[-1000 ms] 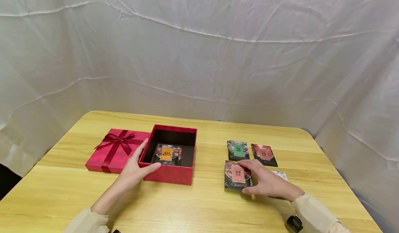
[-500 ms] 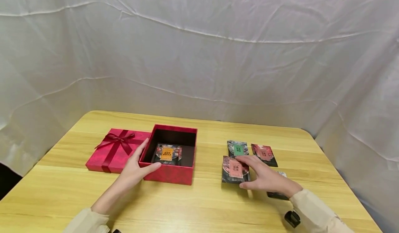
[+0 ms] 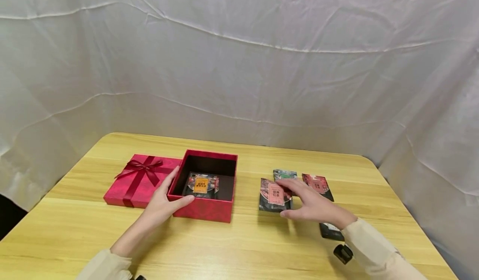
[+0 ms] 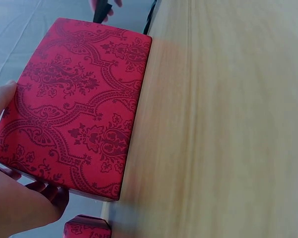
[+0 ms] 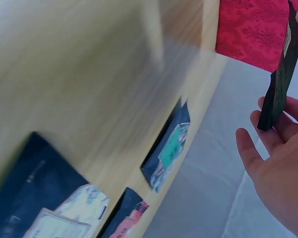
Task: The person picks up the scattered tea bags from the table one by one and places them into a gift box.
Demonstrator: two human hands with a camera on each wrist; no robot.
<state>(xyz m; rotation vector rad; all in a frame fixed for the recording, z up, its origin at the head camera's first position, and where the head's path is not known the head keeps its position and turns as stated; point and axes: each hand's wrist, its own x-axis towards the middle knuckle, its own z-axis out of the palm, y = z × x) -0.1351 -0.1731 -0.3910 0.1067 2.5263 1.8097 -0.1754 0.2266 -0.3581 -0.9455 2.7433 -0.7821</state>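
Note:
My right hand (image 3: 312, 205) pinches a dark tea packet (image 3: 265, 199) with a pink label, raised over the table. In the right wrist view this packet (image 5: 286, 69) shows edge-on between the thumb and fingertips. My left hand (image 3: 159, 203) grips the near left corner of an open red gift box (image 3: 203, 210), thumb along the front rim and fingers along the left wall. The left wrist view has the box's patterned side (image 4: 77, 104) close up. Inside the box lies a packet (image 3: 202, 184) with an orange label, overlapping another one.
The box's red lid (image 3: 112, 194), tied with a dark red bow (image 3: 144, 167), lies left of the box. A green-label packet (image 3: 285, 174), a red packet (image 3: 318, 184) and a white-label packet (image 3: 331, 232) rest at the right on the wooden table (image 3: 243, 246).
My right hand has lifted the pink-label packet and carried it up and left, now partly covering the green-label one. The white-label packet shows more. My left hand has stayed on the box.

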